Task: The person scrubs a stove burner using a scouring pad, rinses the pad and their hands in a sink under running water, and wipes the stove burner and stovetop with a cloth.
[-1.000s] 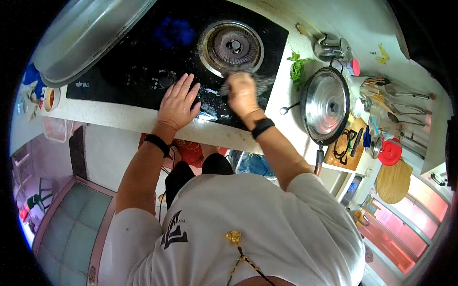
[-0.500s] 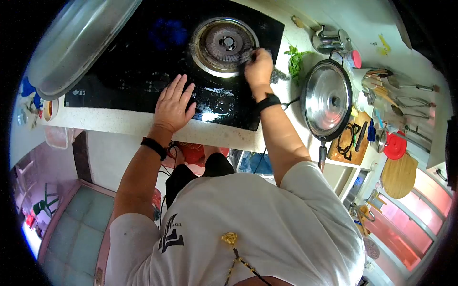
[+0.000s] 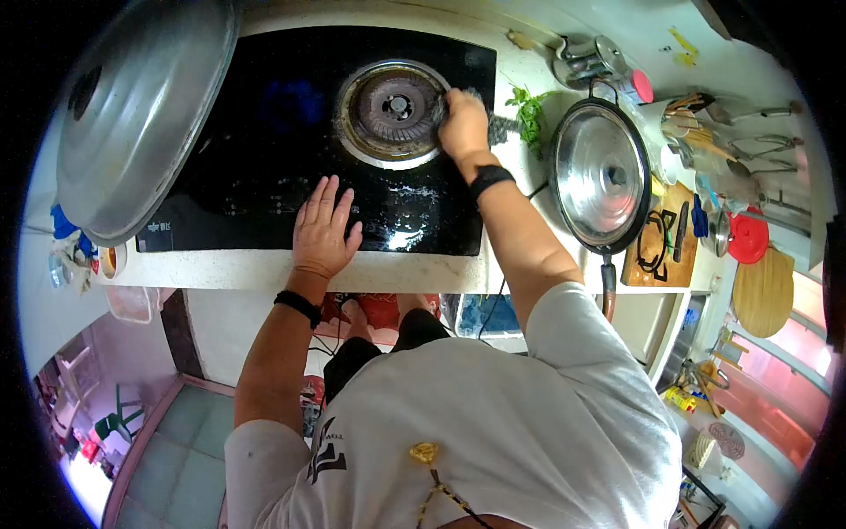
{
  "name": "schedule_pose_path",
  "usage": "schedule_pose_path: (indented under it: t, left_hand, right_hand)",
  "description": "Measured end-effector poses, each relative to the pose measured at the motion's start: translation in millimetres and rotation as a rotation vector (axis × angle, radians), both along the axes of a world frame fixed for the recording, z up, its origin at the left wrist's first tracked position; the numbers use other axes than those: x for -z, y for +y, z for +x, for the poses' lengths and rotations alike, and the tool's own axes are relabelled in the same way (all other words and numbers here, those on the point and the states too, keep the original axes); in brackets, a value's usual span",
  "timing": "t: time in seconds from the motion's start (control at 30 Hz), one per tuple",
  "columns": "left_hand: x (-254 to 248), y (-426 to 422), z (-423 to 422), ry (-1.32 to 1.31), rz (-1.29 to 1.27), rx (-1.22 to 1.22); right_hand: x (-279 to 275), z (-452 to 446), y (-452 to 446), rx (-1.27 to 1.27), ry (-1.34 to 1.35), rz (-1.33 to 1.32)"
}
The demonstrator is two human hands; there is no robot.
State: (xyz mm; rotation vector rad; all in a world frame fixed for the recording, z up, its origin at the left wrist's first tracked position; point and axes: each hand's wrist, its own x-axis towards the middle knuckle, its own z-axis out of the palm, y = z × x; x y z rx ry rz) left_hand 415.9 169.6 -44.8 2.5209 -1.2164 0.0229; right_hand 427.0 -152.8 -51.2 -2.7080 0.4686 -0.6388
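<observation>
My left hand (image 3: 326, 231) lies flat with fingers spread on the front edge of the black glass cooktop (image 3: 264, 167). Closed round a dark grey scrubbing cloth (image 3: 500, 130), my right hand (image 3: 463, 126) is at the right rim of the round burner (image 3: 394, 113). Parts of the cloth stick out on both sides of the fist; the rest is hidden under the fingers. Wet streaks and drops shine on the glass between my hands, in front of the burner.
A large metal lid (image 3: 145, 115) stands at the left. Right of the cooktop are green leaves (image 3: 529, 115), a lidded pan (image 3: 601, 176) with its handle toward me, a metal kettle (image 3: 589, 60) and a cutting board (image 3: 683, 203) bearing a knife.
My right hand has moved from in front of the burner to its right rim, with the cloth. My left hand stays flat on the cooktop. The camera view has shifted.
</observation>
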Motion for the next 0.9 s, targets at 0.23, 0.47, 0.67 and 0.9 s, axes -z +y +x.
schedule_pose_path:
  t: [0.23,0.47,0.67,0.9]
  left_hand:
    - [-3,2,-3,-0.065,-0.061,0.048]
    - [6,3,-4,-0.071,-0.081,0.034]
    - [-6,13,-18,0.07,-0.271,-0.03]
    - [-74,-9,-116,1.28,-0.713,-0.099]
  right_hand:
    - [-22,-51,46,-0.048,-0.037,0.256]
    - [-110,-115,71,-0.063,-0.439,1.732]
    - [-114,-179,98,0.018,-0.82,2.167]
    - [-131,-278,117,-0.187,-0.918,2.26]
